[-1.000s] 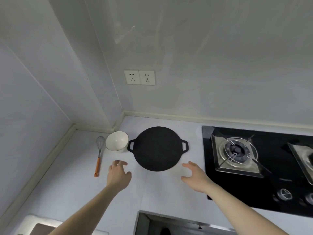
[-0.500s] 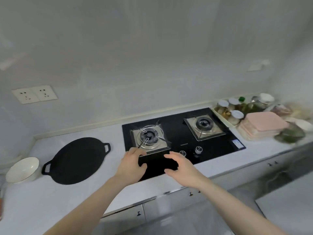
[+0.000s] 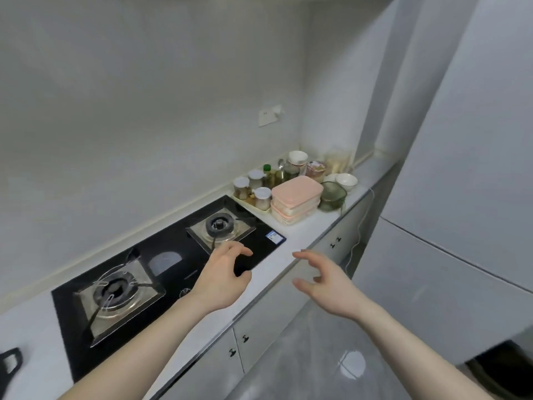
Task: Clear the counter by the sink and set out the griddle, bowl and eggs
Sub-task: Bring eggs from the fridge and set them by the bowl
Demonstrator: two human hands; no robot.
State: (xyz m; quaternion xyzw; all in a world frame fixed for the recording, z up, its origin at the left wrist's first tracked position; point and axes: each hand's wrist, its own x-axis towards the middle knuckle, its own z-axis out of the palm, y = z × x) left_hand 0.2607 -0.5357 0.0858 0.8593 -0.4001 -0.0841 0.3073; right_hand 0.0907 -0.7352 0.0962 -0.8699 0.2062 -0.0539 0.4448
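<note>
both your hands are empty, fingers loosely spread: left hand [image 3: 222,280] mid-frame, right hand [image 3: 326,287] beside it. the griddle [image 3: 10,366] shows only a handle at lower left. no eggs visible; the fridge [image 3: 461,226] lies right, nearer your right hand.

hob [image 3: 173,272] left on counter [image 3: 300,241] | jars [image 3: 253,187], lidded boxes [image 3: 297,197], bowls [image 3: 346,180] right

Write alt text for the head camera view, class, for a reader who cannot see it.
A person's empty left hand and right hand reach forward, fingers loosely curled, over a two-burner black gas hob in a white counter. Beyond it stand stacked pink-lidded containers, jars and bowls.
</note>
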